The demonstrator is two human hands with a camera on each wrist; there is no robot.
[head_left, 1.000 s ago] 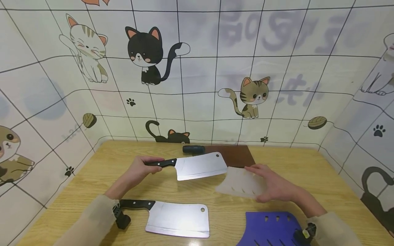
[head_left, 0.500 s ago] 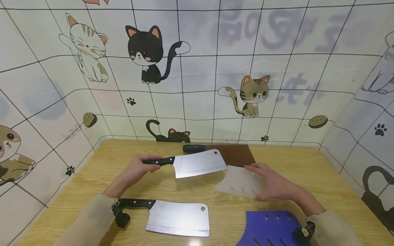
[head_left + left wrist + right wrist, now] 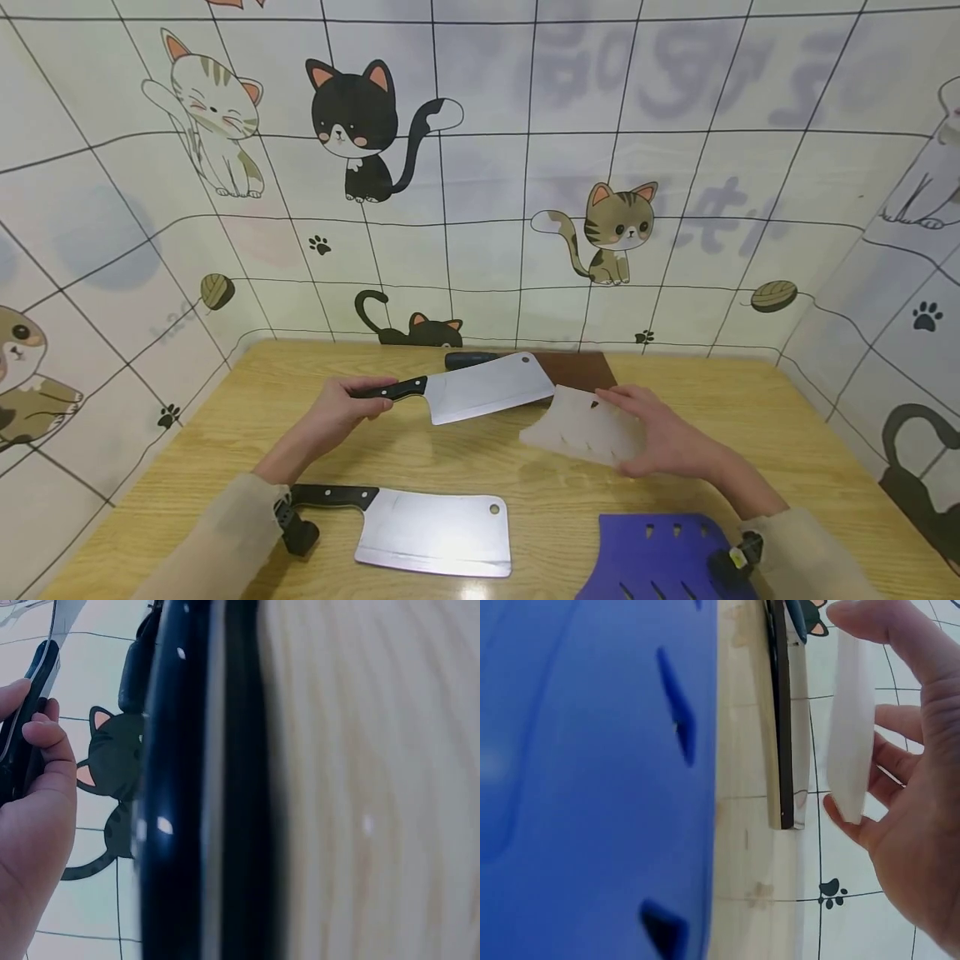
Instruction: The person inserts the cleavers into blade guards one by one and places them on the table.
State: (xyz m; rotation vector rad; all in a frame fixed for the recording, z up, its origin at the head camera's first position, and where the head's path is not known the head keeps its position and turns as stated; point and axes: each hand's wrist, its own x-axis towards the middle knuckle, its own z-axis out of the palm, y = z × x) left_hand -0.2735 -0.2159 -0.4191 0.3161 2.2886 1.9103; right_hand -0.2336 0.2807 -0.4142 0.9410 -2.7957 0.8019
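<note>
In the head view my left hand (image 3: 341, 421) grips the black handle of a cleaver (image 3: 487, 390), its silver blade pointing right and slightly up. My right hand (image 3: 663, 433) holds a whitish translucent plastic sheet (image 3: 581, 425) with small slots and a curved left edge, pinched between thumb and fingers. The blade's far end meets the upper left corner of this sheet in the head view. In the left wrist view, the left hand's fingers (image 3: 49, 742) curl around the handle. The right wrist view shows the sheet nearly edge-on.
A second cleaver (image 3: 435, 533) lies in front on the wooden table (image 3: 225, 400). A blue slotted plastic sheet (image 3: 652, 558) lies front right, beneath the right wrist. At the back are a brown flat piece (image 3: 577, 367) and a black handle (image 3: 467, 360). A cat-print cloth (image 3: 487, 208) hangs behind.
The blade of the held cleaver has tipped upward at its far end. My right hand has raised the white sheet slightly and tilted it.
</note>
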